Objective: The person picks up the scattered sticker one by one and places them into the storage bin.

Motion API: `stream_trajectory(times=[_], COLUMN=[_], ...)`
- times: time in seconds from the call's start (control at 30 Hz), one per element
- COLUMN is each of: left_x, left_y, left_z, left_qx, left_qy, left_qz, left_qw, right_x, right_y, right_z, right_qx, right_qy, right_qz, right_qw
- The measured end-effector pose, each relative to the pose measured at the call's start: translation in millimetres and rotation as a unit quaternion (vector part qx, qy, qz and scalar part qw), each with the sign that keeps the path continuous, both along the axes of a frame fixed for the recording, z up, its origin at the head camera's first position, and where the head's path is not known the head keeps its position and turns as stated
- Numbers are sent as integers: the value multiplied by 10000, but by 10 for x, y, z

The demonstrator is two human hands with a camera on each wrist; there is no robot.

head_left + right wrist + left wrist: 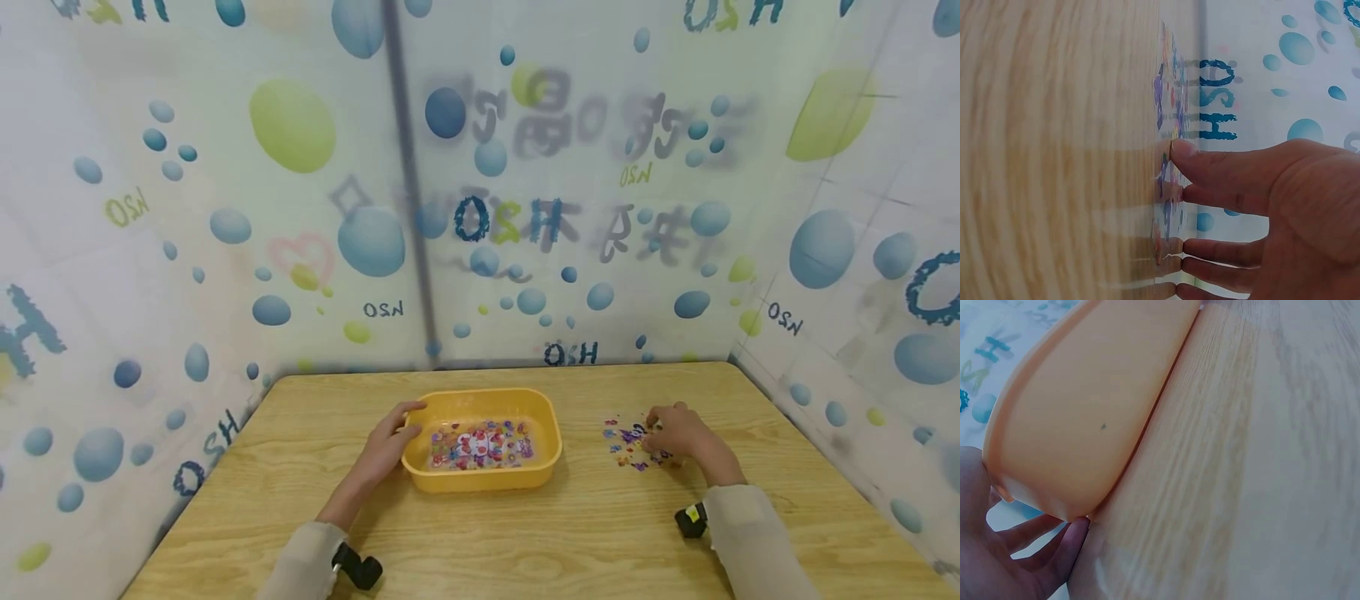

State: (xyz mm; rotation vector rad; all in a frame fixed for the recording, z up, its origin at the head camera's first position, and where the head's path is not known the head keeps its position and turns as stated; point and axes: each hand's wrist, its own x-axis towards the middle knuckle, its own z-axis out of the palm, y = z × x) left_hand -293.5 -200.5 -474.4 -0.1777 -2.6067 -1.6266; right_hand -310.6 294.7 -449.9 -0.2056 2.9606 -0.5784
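A yellow plastic tray (pixel 483 480) with raised sides stands on the table, left of the middle. My left hand (pixel 384 446) holds its left end; in the left wrist view the thumb is up at the rim and the fingertips press low against the wall. Inside the tray lies a colourful sheet of stickers (pixel 480 447) with red, white and purple figures. To the right, a clear sticker sheet (pixel 628 435) with small purple, blue and orange shapes lies flat on the table. My right hand (pixel 684 435) touches its right part, the fingertips (pixel 1186 147) down on it and partly covering it.
The light wood table (pixel 525 542) ends at a patterned curtain (pixel 525 275) behind, with more curtain along both sides. Black wrist cameras sit on both forearms, the left one (pixel 360 568) low over the front of the table.
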Motion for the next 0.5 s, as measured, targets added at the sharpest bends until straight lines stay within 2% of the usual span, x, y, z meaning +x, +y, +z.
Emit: stream_trajectory(times=[0.5], left_x=[-33], left_y=[1], left_z=[-25], left_qx=[-46], left_qy=[-29], left_qz=[32], left_qw=[10000], right_x=[49], right_y=[-51], right_z=[68], right_qx=[-2], right_qy=[44], right_qz=[-20], right_qw=[10000])
